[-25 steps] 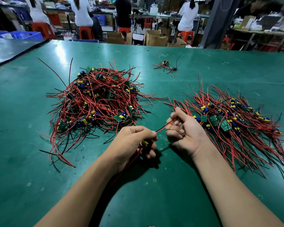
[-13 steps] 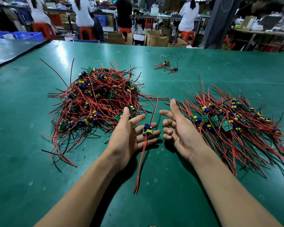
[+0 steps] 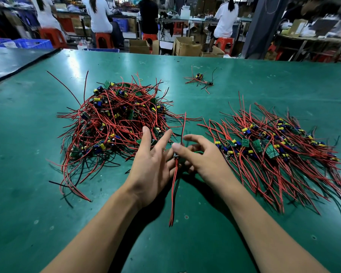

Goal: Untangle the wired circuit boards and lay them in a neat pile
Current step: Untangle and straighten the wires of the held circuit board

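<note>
The left hand (image 3: 152, 168) lies palm up just above the table (image 3: 47, 223), its fingers spread and straight. A single wired board (image 3: 175, 156) rests across those fingers. Its red wires (image 3: 173, 192) run back past the heel of the hand toward the person, and another strand rises straight up beyond the fingertips.

The right hand (image 3: 205, 158) sits close beside the left, nearly touching it, with fingers loosely curved. Its thumb (image 3: 176, 148) comes down right at the board (the thumb is blurred, so I cannot tell whether it pinches the board or only touches it). The forefinger reaches out just beyond the thumb, beside the upright strand.

Beyond the left hand, and to its left, lies the tangled heap (image 3: 114, 119) of boards and red and black wires, its near edge close to the spread fingertips. To the right of the right hand lies the sorted pile (image 3: 274, 146), with its wires running roughly one way and its nearest boards just beside the knuckles. A small cluster (image 3: 200, 79) of wired boards sits well beyond both hands.
</note>
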Demonstrator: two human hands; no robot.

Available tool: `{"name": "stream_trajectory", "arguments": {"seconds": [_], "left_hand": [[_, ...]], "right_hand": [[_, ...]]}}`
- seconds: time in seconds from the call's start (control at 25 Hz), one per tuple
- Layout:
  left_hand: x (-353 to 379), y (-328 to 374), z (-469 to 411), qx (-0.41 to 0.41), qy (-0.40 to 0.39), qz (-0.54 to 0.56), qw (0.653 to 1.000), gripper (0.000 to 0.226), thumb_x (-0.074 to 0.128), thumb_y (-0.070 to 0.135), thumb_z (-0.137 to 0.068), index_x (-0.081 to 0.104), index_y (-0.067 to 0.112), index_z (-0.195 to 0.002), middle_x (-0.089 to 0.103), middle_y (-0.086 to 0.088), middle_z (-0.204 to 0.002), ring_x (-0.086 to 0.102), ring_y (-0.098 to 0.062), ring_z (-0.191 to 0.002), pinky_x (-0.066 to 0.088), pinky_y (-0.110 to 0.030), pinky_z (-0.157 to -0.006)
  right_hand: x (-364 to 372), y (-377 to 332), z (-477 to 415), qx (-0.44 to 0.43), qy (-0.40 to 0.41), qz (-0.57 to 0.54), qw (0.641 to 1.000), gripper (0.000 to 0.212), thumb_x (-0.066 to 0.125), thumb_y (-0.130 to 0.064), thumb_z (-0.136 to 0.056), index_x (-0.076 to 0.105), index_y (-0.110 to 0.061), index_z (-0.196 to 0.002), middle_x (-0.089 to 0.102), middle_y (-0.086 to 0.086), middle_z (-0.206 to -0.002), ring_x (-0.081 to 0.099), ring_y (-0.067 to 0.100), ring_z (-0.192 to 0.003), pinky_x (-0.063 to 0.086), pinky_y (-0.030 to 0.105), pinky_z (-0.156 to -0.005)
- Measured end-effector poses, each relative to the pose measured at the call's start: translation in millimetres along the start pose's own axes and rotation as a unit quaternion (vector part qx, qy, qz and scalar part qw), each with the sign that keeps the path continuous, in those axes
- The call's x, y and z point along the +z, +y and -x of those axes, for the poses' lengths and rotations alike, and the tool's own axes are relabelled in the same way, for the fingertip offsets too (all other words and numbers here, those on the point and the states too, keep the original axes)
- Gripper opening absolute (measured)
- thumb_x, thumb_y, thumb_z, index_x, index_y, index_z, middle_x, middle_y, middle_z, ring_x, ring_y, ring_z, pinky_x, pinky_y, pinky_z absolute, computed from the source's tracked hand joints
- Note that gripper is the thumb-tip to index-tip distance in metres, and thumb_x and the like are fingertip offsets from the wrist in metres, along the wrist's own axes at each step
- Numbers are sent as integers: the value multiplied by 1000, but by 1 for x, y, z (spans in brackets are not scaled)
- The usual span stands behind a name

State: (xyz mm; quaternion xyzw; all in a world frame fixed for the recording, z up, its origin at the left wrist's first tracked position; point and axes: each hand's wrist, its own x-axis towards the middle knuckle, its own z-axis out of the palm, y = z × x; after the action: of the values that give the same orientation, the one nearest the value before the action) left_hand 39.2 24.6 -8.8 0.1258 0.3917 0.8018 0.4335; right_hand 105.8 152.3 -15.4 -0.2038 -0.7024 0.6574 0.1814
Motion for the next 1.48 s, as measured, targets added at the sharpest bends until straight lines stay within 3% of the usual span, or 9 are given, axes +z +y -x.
{"name": "stream_trajectory", "arguments": {"seconds": [0.16,0.24,0.36,0.48,0.6,0.8,1.08,1.36,1.48], "left_hand": [[6,2,2,27,31,-33,999,76,30,72,-88,41,25,-147,52,-7,-145,56,-17,-126,39,-35,-111],[5,2,4,125,81,-140,979,57,46,55,-91,56,18,-134,61,-6,-134,62,-12,-118,47,-27,-104],[-3,3,8,288,217,-436,824,9,65,19,-93,70,19,-100,70,1,-99,66,-6,-86,53,-18,-80],[-16,5,7,311,277,-564,713,13,65,6,-89,72,14,-96,61,1,-95,54,-4,-75,39,-6,-73],[-23,4,2,251,297,-601,699,22,64,5,-87,69,11,-108,53,-1,-106,55,-17,-90,42,-20,-87],[-26,4,1,253,296,-603,697,33,64,2,-85,65,10,-117,49,-5,-116,58,-28,-94,48,-39,-95],[-30,6,0,296,297,-613,669,33,64,-2,-83,69,7,-114,65,-5,-109,52,-8,-92,44,-23,-92],[-24,7,4,352,287,-584,673,25,64,-5,-81,70,9,-100,62,-3,-98,56,-11,-72,48,-21,-74],[-10,0,7,422,231,-561,674,27,64,-9,-76,71,8,-95,63,1,-87,54,-6,-66,47,-16,-66]], "right_hand": [[1,1,-2,-60,49,102,992,33,80,-19,-84,70,-20,-115,72,-6,-89,67,7,-74,57,25,-74],[-8,-1,-5,-96,106,151,978,28,77,-18,-85,73,-18,-113,73,-6,-93,68,7,-83,51,14,-79],[-29,-4,-10,-122,177,263,941,31,74,-20,-88,73,-15,-119,72,5,-108,66,17,-99,47,24,-95],[-46,-4,-12,-107,194,371,902,35,71,-21,-91,70,-15,-125,65,12,-119,60,27,-112,42,33,-101],[-47,-2,-10,-121,213,442,863,40,71,-23,-90,67,-14,-129,58,9,-121,54,28,-115,41,34,-99],[-18,3,-4,-177,71,403,895,30,71,-26,-92,73,-13,-118,63,2,-111,60,17,-100,46,32,-98],[-22,11,-9,-135,81,428,890,27,68,-29,-93,75,-12,-112,64,3,-114,56,22,-113,42,31,-100],[-17,13,-7,-179,85,375,906,19,70,-27,-91,76,-15,-105,70,-1,-105,63,16,-102,49,35,-97],[-12,13,-5,-192,34,347,918,40,79,-27,-84,70,-20,-122,67,-5,-101,62,9,-87,51,30,-90]]}}
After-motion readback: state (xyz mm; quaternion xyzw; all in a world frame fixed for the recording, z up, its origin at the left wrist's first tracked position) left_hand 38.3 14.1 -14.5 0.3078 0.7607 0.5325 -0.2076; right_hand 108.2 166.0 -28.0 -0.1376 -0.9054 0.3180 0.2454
